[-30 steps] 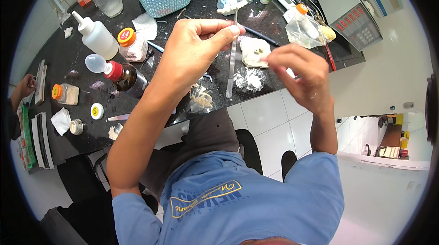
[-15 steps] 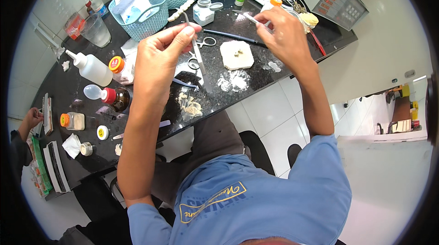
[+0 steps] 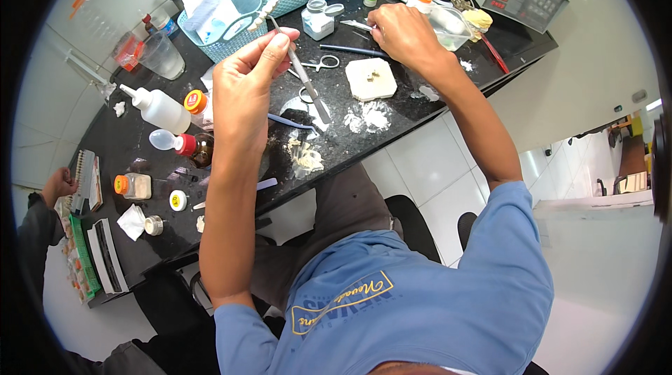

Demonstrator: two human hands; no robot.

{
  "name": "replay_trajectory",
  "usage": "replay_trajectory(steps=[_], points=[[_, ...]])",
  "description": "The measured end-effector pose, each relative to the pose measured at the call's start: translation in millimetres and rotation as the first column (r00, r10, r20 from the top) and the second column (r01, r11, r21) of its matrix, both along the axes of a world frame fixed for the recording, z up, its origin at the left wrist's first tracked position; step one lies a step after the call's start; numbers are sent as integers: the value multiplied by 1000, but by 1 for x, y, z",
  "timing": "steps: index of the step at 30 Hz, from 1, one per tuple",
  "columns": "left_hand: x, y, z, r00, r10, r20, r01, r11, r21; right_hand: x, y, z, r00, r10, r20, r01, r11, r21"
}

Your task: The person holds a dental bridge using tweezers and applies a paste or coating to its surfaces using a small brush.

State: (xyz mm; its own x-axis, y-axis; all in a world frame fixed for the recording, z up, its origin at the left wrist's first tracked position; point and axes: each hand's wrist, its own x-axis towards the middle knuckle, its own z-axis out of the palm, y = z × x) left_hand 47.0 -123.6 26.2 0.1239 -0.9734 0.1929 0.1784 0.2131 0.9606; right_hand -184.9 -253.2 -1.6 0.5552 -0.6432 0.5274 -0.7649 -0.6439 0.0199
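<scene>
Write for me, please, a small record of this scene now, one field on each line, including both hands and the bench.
Left hand: pinches a slim metal tool
At that tool's far end: a row of cream pieces
Right hand: at a small bladed tool; grip partly hidden
Bench surface: black, glossy
Before the hands: white block bearing small metallic bits
Nearer the person: white powder
Beyond the block: dark rod, open jar
Left edge of view: another person's hand
</scene>
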Motion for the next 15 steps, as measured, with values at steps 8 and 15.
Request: replay_trajectory(steps=[8,15], points=[[-7,15,11,987,132,91,-122,987,-104,28,51,24,958,245,148,-265,954,138],[-15,50,15,894,385,231,-267,869,-417,65,73,18,936,344,-76,-323,923,209]])
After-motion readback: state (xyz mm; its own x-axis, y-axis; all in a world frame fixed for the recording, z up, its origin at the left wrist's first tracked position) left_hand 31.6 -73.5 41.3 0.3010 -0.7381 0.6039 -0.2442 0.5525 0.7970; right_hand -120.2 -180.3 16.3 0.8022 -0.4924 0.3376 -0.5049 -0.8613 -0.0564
